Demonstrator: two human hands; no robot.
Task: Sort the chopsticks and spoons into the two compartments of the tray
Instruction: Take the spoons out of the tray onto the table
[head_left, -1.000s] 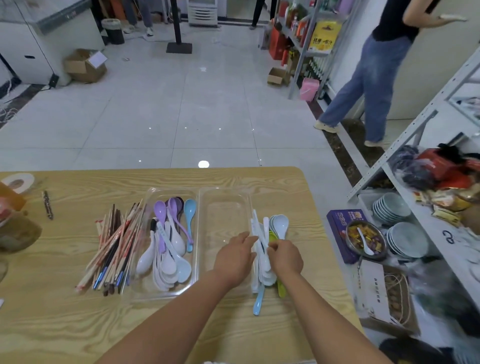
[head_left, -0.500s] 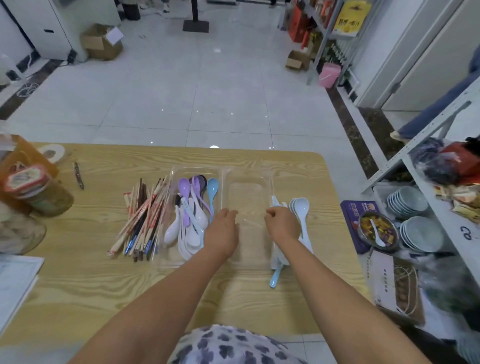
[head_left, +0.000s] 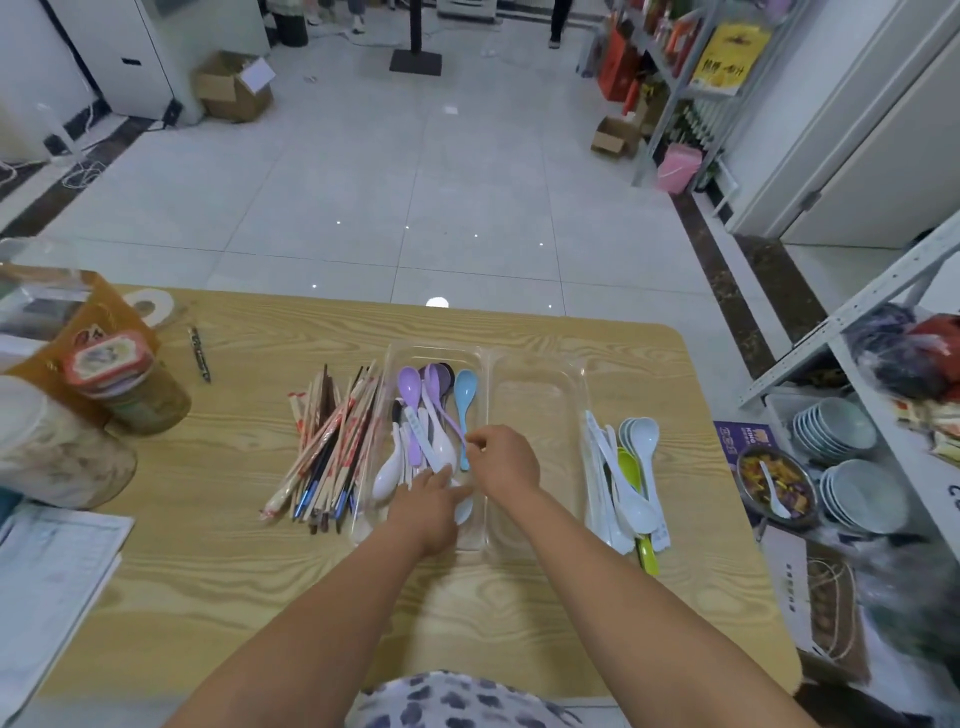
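Clear plastic two-compartment tray (head_left: 540, 415) sits on the pale wooden table (head_left: 208, 571); its nine o'clock compartment holds white, lilac and blue plastic spoons (head_left: 431, 431). The left hand (head_left: 431, 501) lays straight fingers on the white ones at six o'clock. The right hand (head_left: 501, 460) curls its fingertips at the spoon handles; whether it pinches one cannot be told. Wrapped wooden chopsticks (head_left: 332, 447) lie heaped at the tray's nine o'clock, and loose white and green spoons (head_left: 628, 478) at three o'clock.
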